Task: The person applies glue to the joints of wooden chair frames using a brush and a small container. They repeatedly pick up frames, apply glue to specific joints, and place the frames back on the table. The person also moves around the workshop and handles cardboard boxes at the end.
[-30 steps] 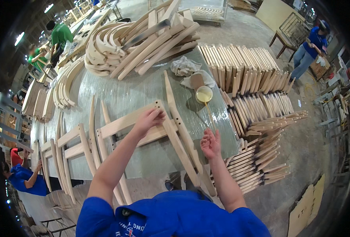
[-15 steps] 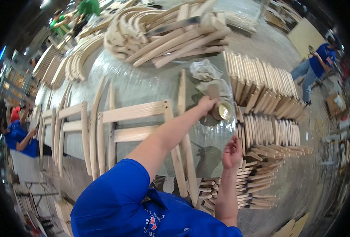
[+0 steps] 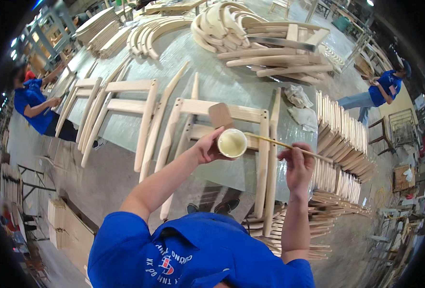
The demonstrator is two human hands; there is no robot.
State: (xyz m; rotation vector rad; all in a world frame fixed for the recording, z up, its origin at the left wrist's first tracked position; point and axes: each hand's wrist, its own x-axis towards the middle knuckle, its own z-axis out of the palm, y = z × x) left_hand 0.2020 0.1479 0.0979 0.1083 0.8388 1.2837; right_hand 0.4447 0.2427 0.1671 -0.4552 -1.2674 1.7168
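While a person in blue (image 3: 34,108) stands at the far left edge of the tabletop (image 3: 227,86), several pale wooden frames (image 3: 131,86) lie in a row along it, reaching toward the nearest wooden frame (image 3: 248,113) in front of the wearer. Above that frame, the left hand (image 3: 206,146) is curled around the side of a cup (image 3: 231,157) of pale yellowish liquid (image 3: 232,142), raised off the tabletop. A flat brown piece (image 3: 220,115) juts out beyond the cup; whether the hand grips it too, I cannot tell. Just right of the cup, a thin stick (image 3: 272,140) slants from its rim to the right hand (image 3: 298,157), whose fingers are closed in a pinch around it. Whether its tip is wet is unclear. The step in hand looks like working stick and cup together; the next move seems to call for a level cup and a light, steady pinch. Farther right lie crumpled pale rags (image 3: 298,97), then rows of wooden bars (image 3: 342,129).
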